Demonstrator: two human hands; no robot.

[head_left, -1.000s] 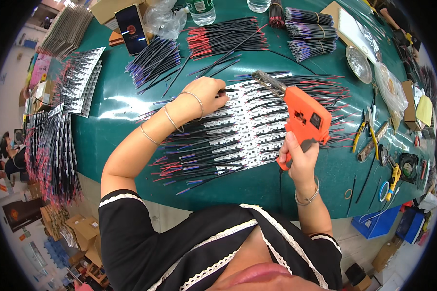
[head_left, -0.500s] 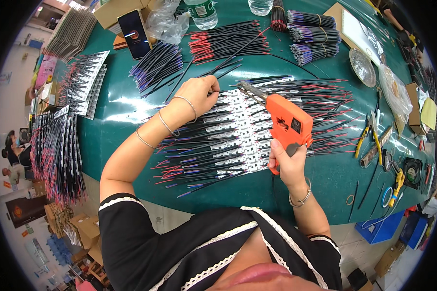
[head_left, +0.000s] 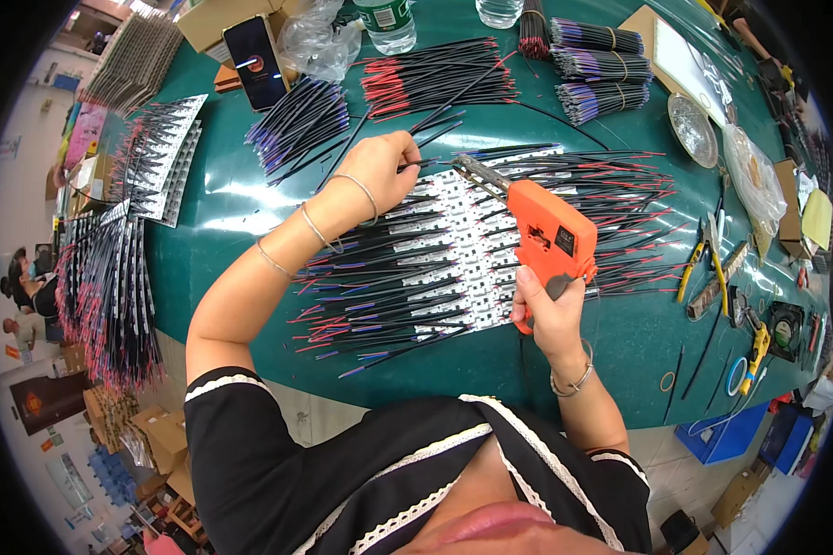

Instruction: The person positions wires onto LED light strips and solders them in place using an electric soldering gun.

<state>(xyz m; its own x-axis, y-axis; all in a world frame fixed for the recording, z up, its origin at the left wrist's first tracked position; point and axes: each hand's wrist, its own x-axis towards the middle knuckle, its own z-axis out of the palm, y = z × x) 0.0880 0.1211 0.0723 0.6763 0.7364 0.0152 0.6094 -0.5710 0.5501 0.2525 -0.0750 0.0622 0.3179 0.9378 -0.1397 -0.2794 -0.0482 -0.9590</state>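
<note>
My right hand (head_left: 551, 310) is wrapped round the handle of an orange soldering gun (head_left: 555, 231). Its metal tip reaches the upper edge of a white circuit board panel (head_left: 472, 277) with small black parts. Black wires with red and purple ends stick out from both sides of the panel. My left hand (head_left: 384, 171) pinches a short black wire (head_left: 418, 165), its end close to the gun's tip. Whether wire and tip touch, I cannot tell. Beyond my left hand lie a pile of purple-tipped wires (head_left: 301, 125) and a pile of red-tipped wires (head_left: 440, 79).
Wired panels (head_left: 111, 287) hang over the table's left edge. A phone (head_left: 256, 63) leans at the back left, near a water bottle (head_left: 386, 23). Banded wire bundles (head_left: 602, 65) and a metal dish (head_left: 691, 129) lie at the back right. Yellow-handled pliers (head_left: 703, 259) rest on the right.
My left hand has shifted slightly, and more of the wire now shows beyond its fingers toward the gun's tip. The right hand and soldering gun have barely moved.
</note>
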